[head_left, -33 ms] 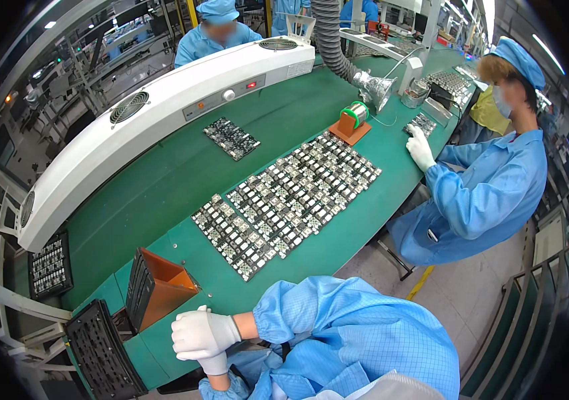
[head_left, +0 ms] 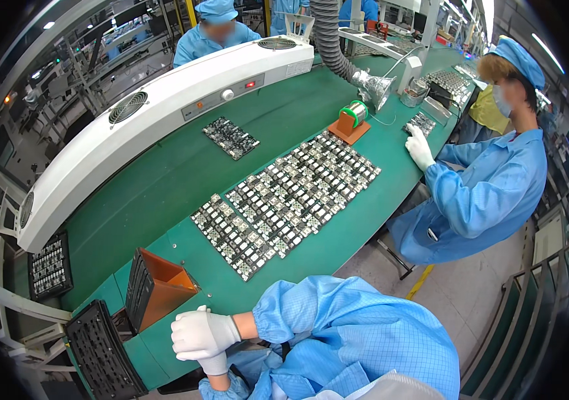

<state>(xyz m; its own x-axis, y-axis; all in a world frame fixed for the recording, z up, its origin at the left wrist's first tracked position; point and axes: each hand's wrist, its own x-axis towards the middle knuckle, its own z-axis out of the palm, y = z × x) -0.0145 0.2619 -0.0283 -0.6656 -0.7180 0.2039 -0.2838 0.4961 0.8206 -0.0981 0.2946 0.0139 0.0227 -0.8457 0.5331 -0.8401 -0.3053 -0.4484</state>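
By the near edge of the green tabletop (head_left: 321, 255), the white-gloved right hand (head_left: 210, 328) closes over the white-gloved left hand (head_left: 215, 364), whose finger opening I cannot tell.

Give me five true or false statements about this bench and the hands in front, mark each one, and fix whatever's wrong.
1. The wearer's right hand and left hand are pressed together, both in white gloves. True.
2. The wearer's hands are holding a circuit board. False: they are clasped together, with no board seen in them.
3. An orange holder stands to the left of the rows of circuit boards. True.
4. The wire spool has a bright red rim. False: its rim is green.
5. The co-worker at the right has a bare hand on a board. False: the visible hand wears a white glove.
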